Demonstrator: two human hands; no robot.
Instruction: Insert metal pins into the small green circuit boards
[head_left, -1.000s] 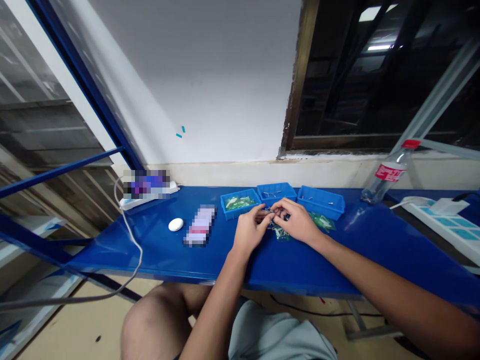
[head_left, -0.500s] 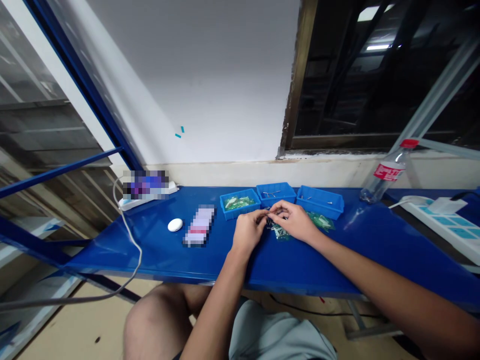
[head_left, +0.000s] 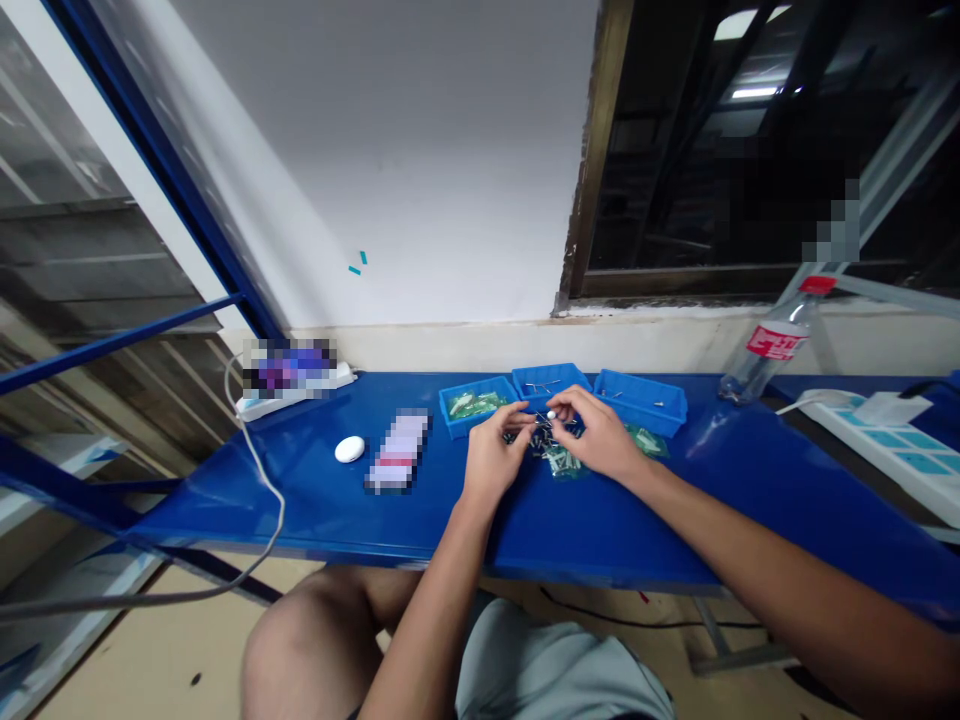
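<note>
My left hand (head_left: 495, 455) is curled above a pile of small dark and silver screw-like pieces (head_left: 541, 440), its fingertips closed around something thin that I cannot make out. Just across from it, my right hand (head_left: 596, 432) pinches a small piece with a round white end (head_left: 552, 415). The fingertips of both hands are close together but apart. In front of them on the blue table lies a green-and-white plastic packet (head_left: 564, 464). A second green packet (head_left: 648, 441) is partly hidden behind my right hand.
Behind my hands stand three blue trays: the left tray (head_left: 480, 428) with green-and-white packets, the middle tray (head_left: 551, 372) with thin metal pieces, the right tray (head_left: 649, 412) with a few small bits. A bottle (head_left: 776, 345) and power strip (head_left: 900, 450) stand right; a white oval object (head_left: 349, 449) lies left.
My hands have parted slightly at the fingertips, the right one shifting up and to the right. A white-ended piece now shows in my right fingers, and more of the pile is visible.
</note>
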